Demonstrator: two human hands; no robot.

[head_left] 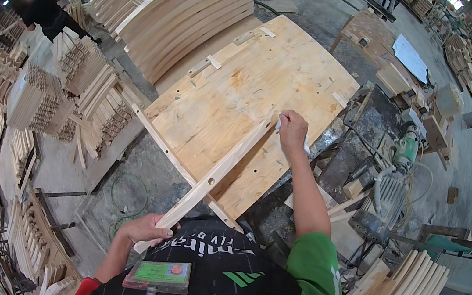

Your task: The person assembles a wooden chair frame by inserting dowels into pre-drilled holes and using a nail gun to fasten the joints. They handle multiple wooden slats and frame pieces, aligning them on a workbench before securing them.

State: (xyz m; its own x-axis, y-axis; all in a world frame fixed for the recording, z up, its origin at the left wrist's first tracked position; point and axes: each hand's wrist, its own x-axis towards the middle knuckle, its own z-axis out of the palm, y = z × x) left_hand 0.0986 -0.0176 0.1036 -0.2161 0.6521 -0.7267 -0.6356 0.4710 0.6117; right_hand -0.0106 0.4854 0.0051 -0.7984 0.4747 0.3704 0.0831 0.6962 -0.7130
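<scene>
A long, slightly curved pale wooden slat [227, 161] with a round hole near its middle slants across the bench, its near end in front of my body. My left hand [146, 229] is closed around that near end. At the slat's far end, my right hand [293, 130] is closed on a small white cloth [306, 146], most of it hidden by the fingers; part shows against the wood. Under the slat lies a plywood bench top [246, 81] with small holes and stains. A wooden strip [167, 152] with holes runs along its near left edge.
Curved wooden frames [196, 11] are stacked beyond the bench at left. Cut wood piles [41, 92] stand on the left floor, where a person [50, 13] walks. A green-and-grey power machine [386, 196] sits at right, above a strapped bundle of curved slats [398, 290].
</scene>
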